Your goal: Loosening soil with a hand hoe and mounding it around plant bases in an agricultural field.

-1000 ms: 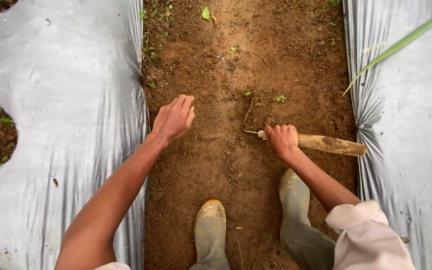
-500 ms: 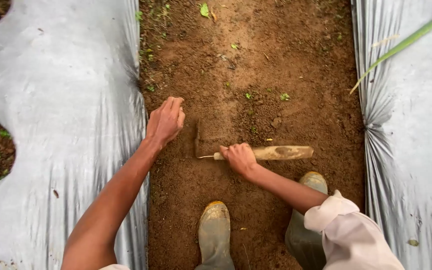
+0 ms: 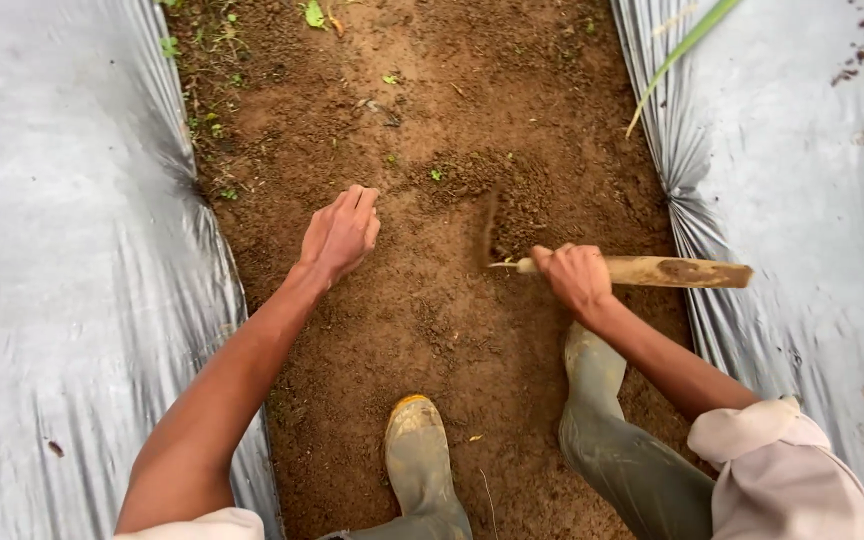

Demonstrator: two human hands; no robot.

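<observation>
My right hand (image 3: 574,277) grips the wooden handle (image 3: 677,271) of a small hand hoe. Its blade (image 3: 493,240) stands edge-on in loosened brown soil, blurred by motion. My left hand (image 3: 340,232) hovers over the soil furrow (image 3: 432,300) to the left of the blade, fingers together and slightly curled, holding nothing. Both forearms reach forward from the bottom of the head view. My two muddy rubber boots (image 3: 422,460) stand on the soil below the hands.
Silver plastic mulch sheets (image 3: 62,270) cover the raised beds on both sides of the furrow. Small green weeds (image 3: 214,125) dot the far soil. A long green leaf (image 3: 682,50) crosses the right sheet (image 3: 812,180) at the top.
My right hand has swung the hoe back to the right and a little up the furrow. The left hand stays in nearly the same spot over the soil.
</observation>
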